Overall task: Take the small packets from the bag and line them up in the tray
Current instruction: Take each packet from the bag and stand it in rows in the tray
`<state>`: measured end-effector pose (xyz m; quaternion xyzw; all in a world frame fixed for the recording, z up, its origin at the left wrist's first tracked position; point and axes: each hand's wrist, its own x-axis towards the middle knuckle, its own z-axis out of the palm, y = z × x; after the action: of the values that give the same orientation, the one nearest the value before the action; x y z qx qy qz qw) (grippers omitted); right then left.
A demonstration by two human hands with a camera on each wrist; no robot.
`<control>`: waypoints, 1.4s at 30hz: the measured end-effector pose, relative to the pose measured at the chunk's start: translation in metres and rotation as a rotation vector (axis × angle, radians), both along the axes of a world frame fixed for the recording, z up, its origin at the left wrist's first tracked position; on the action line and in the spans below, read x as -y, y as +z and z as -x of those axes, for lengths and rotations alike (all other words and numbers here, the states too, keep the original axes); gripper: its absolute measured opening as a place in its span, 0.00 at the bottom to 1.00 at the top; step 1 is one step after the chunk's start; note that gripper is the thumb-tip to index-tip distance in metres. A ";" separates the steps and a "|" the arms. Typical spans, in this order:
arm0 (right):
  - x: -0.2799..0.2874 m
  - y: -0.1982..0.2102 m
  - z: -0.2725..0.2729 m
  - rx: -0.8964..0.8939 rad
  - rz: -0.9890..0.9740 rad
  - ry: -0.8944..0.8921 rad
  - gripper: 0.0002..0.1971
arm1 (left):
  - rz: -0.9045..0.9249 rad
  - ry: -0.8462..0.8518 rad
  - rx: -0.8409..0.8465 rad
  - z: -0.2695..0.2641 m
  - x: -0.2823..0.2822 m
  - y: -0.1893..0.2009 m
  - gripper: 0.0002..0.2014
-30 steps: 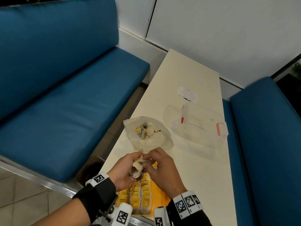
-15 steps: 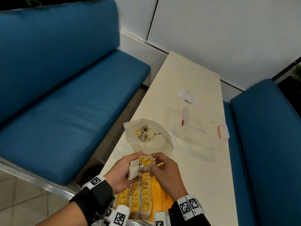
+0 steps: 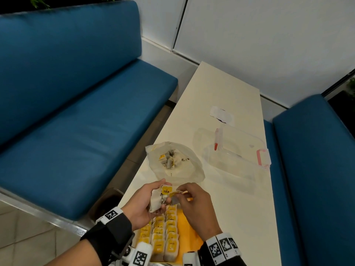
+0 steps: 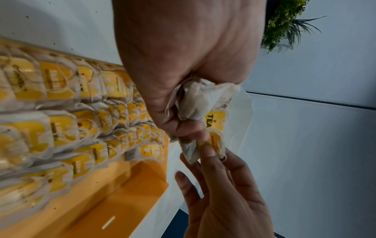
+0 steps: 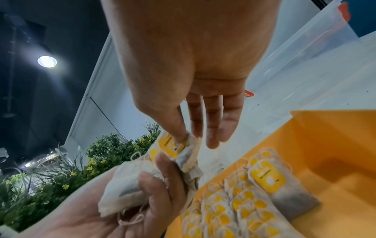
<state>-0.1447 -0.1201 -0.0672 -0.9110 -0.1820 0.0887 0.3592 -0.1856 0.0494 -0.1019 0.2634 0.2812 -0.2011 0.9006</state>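
Observation:
My left hand [image 3: 148, 200] grips a small bunch of white tea packets [image 3: 156, 200] with yellow "TEA" tags, held above the far end of the orange tray [image 3: 189, 230]. My right hand [image 3: 189, 198] pinches one tea packet [image 5: 183, 153] from that bunch between thumb and forefinger, its other fingers straight. Rows of tea packets [image 3: 163, 235] lie overlapped in the tray's left part [image 4: 71, 120]; its right side is bare orange [image 4: 114, 201]. The clear plastic bag [image 3: 173, 162], open with a few packets inside, lies on the table just beyond my hands.
A clear plastic box [image 3: 233, 152] with pink clips lies to the right of the bag on the cream table [image 3: 221, 89]. A small white wrapper [image 3: 221, 116] lies farther back. Blue benches [image 3: 76, 121] flank the table on both sides.
Both hands stayed above the tray's far end. The right hand's fingers have drawn one packet partly out of the bunch, and a yellow tag now faces up.

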 end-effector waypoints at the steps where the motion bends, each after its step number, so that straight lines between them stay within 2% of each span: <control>1: 0.001 0.001 -0.001 0.013 -0.009 0.006 0.04 | 0.002 0.005 -0.005 0.000 -0.001 0.000 0.17; 4: 0.006 0.007 -0.007 -0.020 -0.068 -0.027 0.06 | 0.021 0.019 -0.019 -0.001 -0.003 -0.001 0.17; 10: 0.021 0.003 -0.018 -0.268 -0.212 -0.115 0.11 | 0.029 0.018 -0.022 -0.002 -0.005 -0.002 0.16; 15: 0.028 -0.006 -0.020 -0.299 -0.055 -0.201 0.10 | 0.019 0.015 -0.012 -0.002 -0.006 -0.004 0.14; 20: 0.030 -0.015 -0.022 -0.329 0.161 -0.143 0.09 | -0.003 0.005 0.006 -0.001 -0.007 -0.008 0.13; 28: 0.016 -0.035 -0.023 -0.428 0.372 -0.120 0.14 | -0.036 0.006 0.006 -0.001 -0.007 -0.011 0.14; 32: 0.009 -0.046 -0.023 -0.477 0.354 -0.203 0.15 | -0.055 0.001 0.008 -0.001 -0.006 -0.011 0.15; 37: 0.009 -0.054 -0.019 -0.405 0.314 -0.302 0.07 | -0.071 -0.003 0.007 -0.001 -0.006 -0.010 0.15; 42: 0.006 -0.054 -0.015 -0.333 0.299 -0.366 0.09 | -0.088 -0.012 0.006 -0.001 -0.006 -0.011 0.14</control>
<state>-0.1293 -0.1260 -0.1216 -0.9445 0.0621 0.1967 0.2558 -0.1844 0.0550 -0.1126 0.3050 0.2854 -0.1930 0.8879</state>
